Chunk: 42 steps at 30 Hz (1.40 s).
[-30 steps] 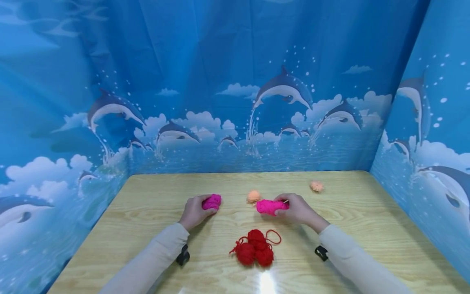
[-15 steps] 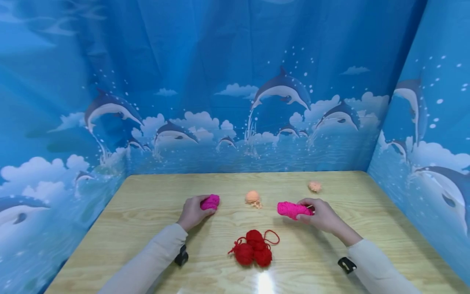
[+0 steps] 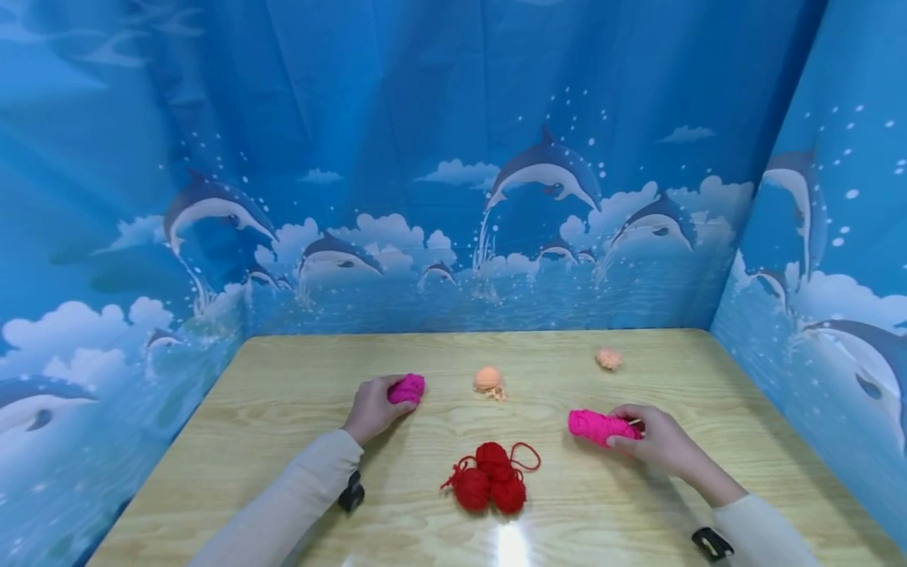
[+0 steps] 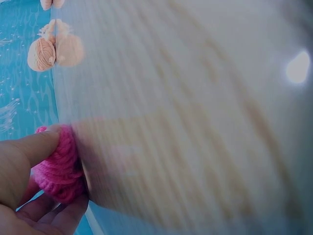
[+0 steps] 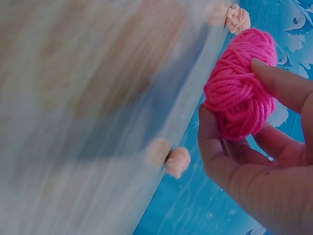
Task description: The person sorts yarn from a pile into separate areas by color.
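My left hand [image 3: 372, 409] grips a magenta yarn ball [image 3: 407, 389] on the table, left of centre; in the left wrist view the thumb and fingers pinch this yarn ball [image 4: 61, 169] at the tabletop. My right hand [image 3: 659, 441] holds a longer hot-pink yarn skein [image 3: 601, 427] by its right end, over the right part of the table. Seen from the right wrist, thumb and fingers wrap the skein [image 5: 242, 85], its wound strands facing the camera. The palm side of the left hand is hidden in the head view.
Several red yarn balls [image 3: 489, 479] lie bunched near the front middle, one with a loose loop. A peach yarn ball [image 3: 488, 379] with a loose tail sits between the hands, farther back. Another peach yarn bundle [image 3: 608, 360] lies at the back right. Dolphin-printed curtains [image 3: 453, 197] border the table [image 3: 298, 378].
My right hand has carried the hot-pink skein rightward and a little toward the front, away from the peach ball. The left hand has stayed in place on the magenta ball.
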{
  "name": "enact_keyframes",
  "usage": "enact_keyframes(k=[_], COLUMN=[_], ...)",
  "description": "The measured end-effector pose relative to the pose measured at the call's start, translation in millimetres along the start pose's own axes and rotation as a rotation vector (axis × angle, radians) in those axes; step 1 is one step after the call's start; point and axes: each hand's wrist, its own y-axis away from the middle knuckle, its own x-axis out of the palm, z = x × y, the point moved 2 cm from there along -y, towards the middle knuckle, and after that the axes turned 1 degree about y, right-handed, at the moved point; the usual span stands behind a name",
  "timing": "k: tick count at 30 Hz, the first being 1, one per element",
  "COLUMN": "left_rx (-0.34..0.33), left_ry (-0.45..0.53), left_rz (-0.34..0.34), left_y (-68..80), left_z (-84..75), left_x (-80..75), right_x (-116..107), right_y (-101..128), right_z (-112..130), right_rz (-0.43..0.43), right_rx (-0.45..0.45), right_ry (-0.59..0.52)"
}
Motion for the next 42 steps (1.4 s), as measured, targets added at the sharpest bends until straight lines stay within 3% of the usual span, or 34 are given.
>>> enact_keyframes(k=[23, 42], left_rx=[-0.025, -0.054], left_ry=[0.000, 0.021], left_rz=[0.004, -0.034], left_y=[0.5, -1.9], left_z=[-2.1, -1.4], left_x=[-1.4, -1.2], right_x=[-12.2, -10.5], right_y=[21.2, 19.4], right_z=[-30.6, -32.9], right_rz=[0.003, -0.010], right_rx=[0.131, 0.141], right_ry=[0.032, 0.069])
